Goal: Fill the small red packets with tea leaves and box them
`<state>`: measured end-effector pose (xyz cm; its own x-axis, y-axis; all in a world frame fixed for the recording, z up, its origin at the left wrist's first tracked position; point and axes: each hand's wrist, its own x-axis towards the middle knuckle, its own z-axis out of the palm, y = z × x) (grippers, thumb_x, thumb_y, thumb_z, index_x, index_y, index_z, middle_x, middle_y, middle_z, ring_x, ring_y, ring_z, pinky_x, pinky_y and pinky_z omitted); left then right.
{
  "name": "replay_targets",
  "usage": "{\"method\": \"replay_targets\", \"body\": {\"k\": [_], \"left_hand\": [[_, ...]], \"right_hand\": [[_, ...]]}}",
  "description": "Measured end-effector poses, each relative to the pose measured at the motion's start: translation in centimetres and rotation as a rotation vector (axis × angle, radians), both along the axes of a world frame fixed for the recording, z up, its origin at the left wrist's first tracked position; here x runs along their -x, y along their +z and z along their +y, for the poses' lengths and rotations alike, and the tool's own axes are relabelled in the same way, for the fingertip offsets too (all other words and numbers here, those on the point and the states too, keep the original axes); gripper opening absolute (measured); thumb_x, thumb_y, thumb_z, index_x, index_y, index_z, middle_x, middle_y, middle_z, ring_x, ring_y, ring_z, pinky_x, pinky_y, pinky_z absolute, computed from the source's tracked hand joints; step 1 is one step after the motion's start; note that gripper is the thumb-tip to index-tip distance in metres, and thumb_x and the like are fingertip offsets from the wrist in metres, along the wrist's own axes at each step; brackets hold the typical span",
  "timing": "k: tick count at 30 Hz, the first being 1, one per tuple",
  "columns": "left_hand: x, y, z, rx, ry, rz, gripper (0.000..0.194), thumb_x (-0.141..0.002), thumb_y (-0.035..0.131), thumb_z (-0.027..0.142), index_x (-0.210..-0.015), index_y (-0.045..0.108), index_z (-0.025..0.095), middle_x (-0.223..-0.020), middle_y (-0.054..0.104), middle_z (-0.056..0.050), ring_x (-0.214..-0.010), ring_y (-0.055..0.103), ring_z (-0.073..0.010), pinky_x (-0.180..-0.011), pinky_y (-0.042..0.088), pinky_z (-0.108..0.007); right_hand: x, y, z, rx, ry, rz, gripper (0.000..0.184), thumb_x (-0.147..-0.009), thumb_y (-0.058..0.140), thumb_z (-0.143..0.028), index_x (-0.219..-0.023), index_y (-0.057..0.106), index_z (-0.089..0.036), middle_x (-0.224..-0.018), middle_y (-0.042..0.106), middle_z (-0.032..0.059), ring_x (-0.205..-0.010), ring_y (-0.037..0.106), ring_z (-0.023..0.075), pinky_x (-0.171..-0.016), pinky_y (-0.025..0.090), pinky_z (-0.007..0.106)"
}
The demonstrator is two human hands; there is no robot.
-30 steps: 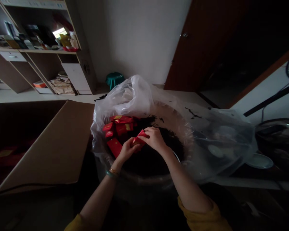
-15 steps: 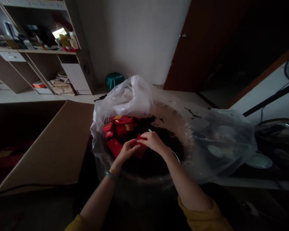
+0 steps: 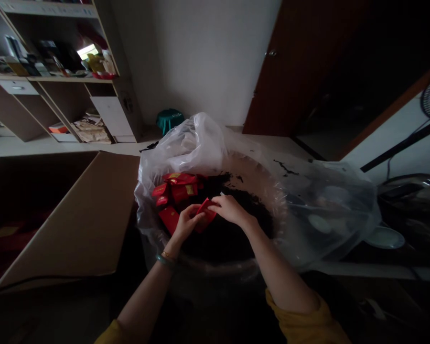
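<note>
One bright red packet [image 3: 210, 216], upper corner pointed, sits pinched between your left hand [image 3: 187, 221] and right hand [image 3: 231, 210], grips nearly closed, over the plastic-lined tub [image 3: 261, 177]. Both partly cover it; shadow blurs the red contents [image 3: 7, 233] of the cardboard box [image 3: 82, 205]. Tub holds dark flakes [image 3: 220, 244], other red packets [image 3: 182, 191].

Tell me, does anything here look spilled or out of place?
Yes: dark, flaky scraps lie beyond the right side of the round, plastic-lined tub. They look spilled, because the loose, dark heap is inside it. Whether they rest on pale floor or clear plastic sheeting is hard to tell.
</note>
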<state>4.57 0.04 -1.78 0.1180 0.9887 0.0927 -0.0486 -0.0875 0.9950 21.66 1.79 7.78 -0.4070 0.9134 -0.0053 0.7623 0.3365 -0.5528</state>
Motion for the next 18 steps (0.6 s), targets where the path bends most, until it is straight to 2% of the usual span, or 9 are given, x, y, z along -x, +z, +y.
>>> {"method": "replay_targets", "body": {"k": [5,11,15,18], "left_hand": [[-0.2,0.3,-0.1,-0.016,-0.024,-0.004,0.038,-0.073,0.070,0.043,-0.099,0.063,0.016,-0.090,0.068,-0.003,-0.080,0.062,-0.0157,-0.071,0.049,-0.025],[-0.5,0.6,-0.4,0.030,-0.063,-0.117,0.039,-0.074,0.068,0.048,-0.090,0.050,0.018,-0.076,0.060,0.003,-0.064,0.055,-0.0097,-0.058,0.043,-0.019],[-0.6,0.7,-0.5,0.041,-0.083,-0.139,0.040,-0.072,0.069,0.049,-0.089,0.048,0.019,-0.076,0.059,0.004,-0.064,0.055,-0.0093,-0.058,0.043,-0.019],[-0.6,0.8,-0.4,0.021,-0.070,-0.104,0.040,-0.070,0.072,0.049,-0.092,0.055,0.019,-0.083,0.063,0.001,-0.076,0.059,-0.0134,-0.068,0.047,-0.023]], "right_hand": [[-0.1,-0.3,-0.1,-0.055,0.028,0.022,0.012,-0.085,0.059,-0.015,-0.082,0.069,-0.020,-0.070,0.067,0.0010,-0.065,0.059,0.0138,-0.062,0.039,0.023],[-0.4,-1.4,-0.2,-0.346,-0.026,0.186,0.007,-0.077,0.070,-0.014,-0.077,0.067,-0.020,-0.079,0.067,0.0029,-0.082,0.060,0.0169,-0.077,0.045,0.028],[-0.5,-2.3,-0.2,-0.299,-0.028,0.236,0.005,-0.078,0.070,-0.015,-0.079,0.068,-0.020,-0.081,0.067,0.0024,-0.074,0.061,0.0150,-0.071,0.045,0.027],[-0.4,-2.8,-0.4,-0.241,0.033,0.230,0.006,-0.080,0.067,-0.014,-0.081,0.068,-0.020,-0.078,0.068,0.0012,-0.071,0.061,0.0143,-0.070,0.045,0.027]]}}
